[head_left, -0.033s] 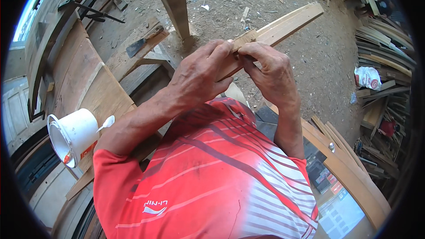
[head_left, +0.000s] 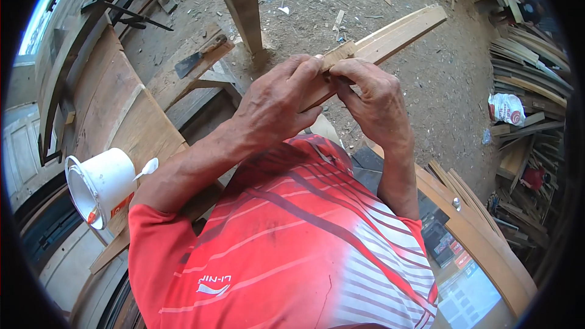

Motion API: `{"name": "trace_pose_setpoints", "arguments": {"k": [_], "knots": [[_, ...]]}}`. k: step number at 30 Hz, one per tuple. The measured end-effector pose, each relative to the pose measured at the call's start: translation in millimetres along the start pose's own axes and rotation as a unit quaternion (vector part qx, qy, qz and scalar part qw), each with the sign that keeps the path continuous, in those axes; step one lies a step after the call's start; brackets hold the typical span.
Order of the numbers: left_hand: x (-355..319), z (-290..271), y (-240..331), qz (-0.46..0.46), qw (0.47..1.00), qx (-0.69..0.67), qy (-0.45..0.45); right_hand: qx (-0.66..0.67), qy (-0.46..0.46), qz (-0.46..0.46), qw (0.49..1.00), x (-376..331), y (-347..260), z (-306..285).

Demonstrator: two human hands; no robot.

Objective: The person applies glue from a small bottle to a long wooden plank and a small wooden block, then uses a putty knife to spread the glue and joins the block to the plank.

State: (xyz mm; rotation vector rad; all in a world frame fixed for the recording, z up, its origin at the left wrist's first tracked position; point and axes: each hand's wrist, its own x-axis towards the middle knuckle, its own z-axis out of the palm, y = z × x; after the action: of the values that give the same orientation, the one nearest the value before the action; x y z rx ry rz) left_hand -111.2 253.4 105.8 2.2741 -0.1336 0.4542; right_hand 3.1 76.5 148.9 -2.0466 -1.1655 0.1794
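Observation:
A long pale wooden strip runs from my hands toward the upper right over the dirt floor. My left hand wraps over its near end from the left, fingers curled on top. My right hand grips the same end from the right, fingertips pinching the edge right beside the left hand's fingers. The strip's near end is hidden under both hands. My red and white striped shirt fills the lower middle of the view.
A white plastic bucket with a white stick in it stands on the curved wooden boards at the left. A flat-bladed scraper lies farther up. A wooden post rises ahead. Stacked timber, a white bag and a curved frame are on the right.

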Motion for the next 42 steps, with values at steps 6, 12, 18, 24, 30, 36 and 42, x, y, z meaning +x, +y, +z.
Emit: {"name": "trace_pose_setpoints", "arguments": {"k": [6,12,18,24,30,36,42], "knots": [[-2.7,-0.1,-1.6,-0.006,1.000,-0.006,-0.001,-0.023,0.000,0.000,1.000,-0.7,-3.0,2.5],[-2.0,-1.0,-1.0,-0.016,1.000,-0.009,-0.014,-0.038,0.002,-0.006,0.999,-1.9,-4.4,1.1],[-3.8,0.2,-2.5,-0.014,1.000,0.001,-0.011,-0.031,0.007,0.009,0.999,-2.1,-8.6,2.6],[-3.0,0.4,-1.1,-0.015,1.000,-0.007,-0.008,-0.042,0.025,-0.015,0.999,-7.1,-4.8,1.0],[-3.8,0.6,-1.5,-0.012,1.000,-0.002,-0.009,-0.095,0.080,-0.032,0.992,-21.3,5.1,4.7],[-3.8,0.0,-2.1,-0.009,1.000,0.002,-0.009,-0.207,0.075,-0.064,0.973,-41.4,13.1,24.1],[-4.2,0.0,-2.5,0.000,1.000,-0.026,0.008,-0.207,0.077,-0.066,0.973,-46.9,9.6,38.0]]}}
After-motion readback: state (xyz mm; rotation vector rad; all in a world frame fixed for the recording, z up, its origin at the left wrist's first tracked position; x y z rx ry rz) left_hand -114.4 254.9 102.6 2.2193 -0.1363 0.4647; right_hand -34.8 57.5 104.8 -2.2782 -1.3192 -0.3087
